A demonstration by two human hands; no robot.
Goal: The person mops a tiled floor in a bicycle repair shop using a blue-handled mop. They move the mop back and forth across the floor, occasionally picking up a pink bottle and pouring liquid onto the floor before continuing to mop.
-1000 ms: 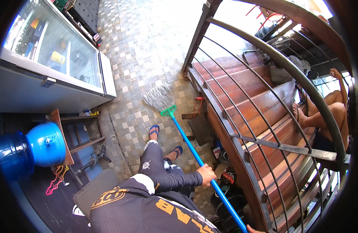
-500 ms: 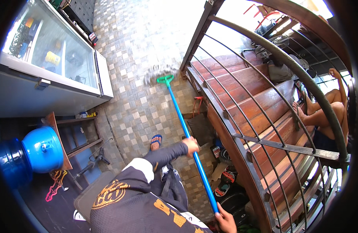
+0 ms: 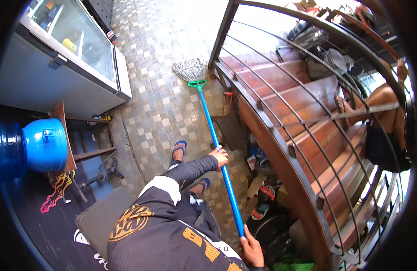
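Note:
Both my hands are on a mop [image 3: 231,194] with a long blue handle. My left hand [image 3: 219,158] is closed around the middle of the handle, with its arm stretched across my body. Nearer to me, my right hand [image 3: 252,249] grips the handle close to its upper end. The green mop clamp [image 3: 197,84] lies low over the tiled floor [image 3: 152,108]. Beyond it, the grey-white mop strands [image 3: 190,69] fan out on the tiles, close to the foot of the stair railing post [image 3: 219,38].
Wooden stairs [image 3: 287,97] with metal railings rise at the right, where another person's legs [image 3: 380,101] show. A glass-topped freezer [image 3: 59,67] stands at the left. Nearer are a blue water dispenser [image 3: 44,144] and a grey seat [image 3: 104,217]. Assorted items lie beneath the stairs.
The mop head has moved slightly farther away, and its strands now fan forward. The handle's near end has shifted left with my right hand. My second sandalled foot has come into view.

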